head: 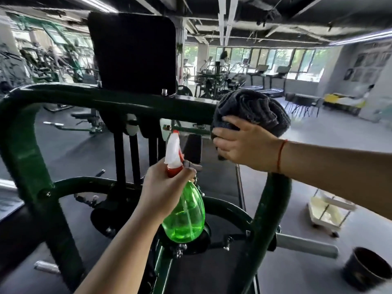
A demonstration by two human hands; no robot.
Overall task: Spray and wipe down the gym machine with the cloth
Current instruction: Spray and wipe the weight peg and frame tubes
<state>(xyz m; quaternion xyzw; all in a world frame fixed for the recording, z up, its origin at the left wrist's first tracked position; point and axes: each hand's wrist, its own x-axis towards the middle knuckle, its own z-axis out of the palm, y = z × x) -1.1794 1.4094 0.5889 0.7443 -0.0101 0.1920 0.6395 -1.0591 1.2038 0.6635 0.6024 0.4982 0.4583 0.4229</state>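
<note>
Item 1, gym machine (84, 96): dark green tube frame running across my view and bending down at the right, with a black pad (131, 52) mounted above the top bar. This is the thing I am cleaning.

Item 2, cloth (252, 109): grey and bunched, sitting on the bend where the top bar turns downward. I judge it is bundled thick so that it wraps the round tube.

Item 3, right hand (248, 145): fingers and thumb curled over the cloth, holding it against the frame. This looks like the wiping step.

Item 4, spray bottle (184, 215): green body, red collar, white head, upright in front of the frame's lower struts, nozzle pointing away toward the machine.

Item 5, left hand (167, 187): wrapped around the bottle's neck just under the head. I cannot tell whether a finger is on the trigger. I judge the bottle is kept raised for the next spray.

Item 6, floor at right: dark bucket (364, 268) and, beyond it, a white cart (326, 211), both well apart from the hands.
</note>
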